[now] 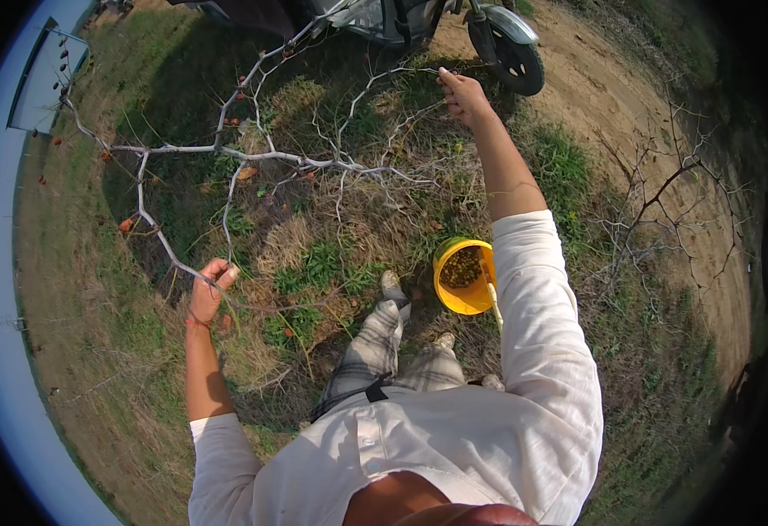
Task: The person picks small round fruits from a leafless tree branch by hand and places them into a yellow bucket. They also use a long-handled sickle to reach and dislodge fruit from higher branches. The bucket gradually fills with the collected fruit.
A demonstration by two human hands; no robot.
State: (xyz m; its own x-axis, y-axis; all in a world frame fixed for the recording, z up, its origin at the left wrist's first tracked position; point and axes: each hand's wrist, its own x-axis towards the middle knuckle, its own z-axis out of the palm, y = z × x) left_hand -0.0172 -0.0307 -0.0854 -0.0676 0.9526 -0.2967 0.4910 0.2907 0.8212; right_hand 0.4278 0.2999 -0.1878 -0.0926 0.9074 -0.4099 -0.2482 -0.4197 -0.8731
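A pale, mostly leafless branch (pixel 187 150) with thin side twigs and a few small red fruits (pixel 241 79) spreads before me. My left hand (pixel 208 292) grips the lower left limb of this branch between thumb and fingers, a red string around its wrist. Far forward, on the right, my right hand (pixel 465 98) pinches the tip of a thin twig (pixel 417 69); whether a fruit is also between those fingertips is hard to see. Beside my feet stands a yellow bucket (pixel 446 297), partly filled with small round greenish-brown fruits (pixel 460 268), its right side partly covered by my right sleeve.
A parked vehicle with a front wheel (pixel 506 60) stands just beyond the branch. Another bare, twiggy shrub (pixel 670 181) rises on the right, near a dirt track (pixel 594 85). Dry grass and green weeds (pixel 318 266) cover the ground around my shoes (pixel 391 284).
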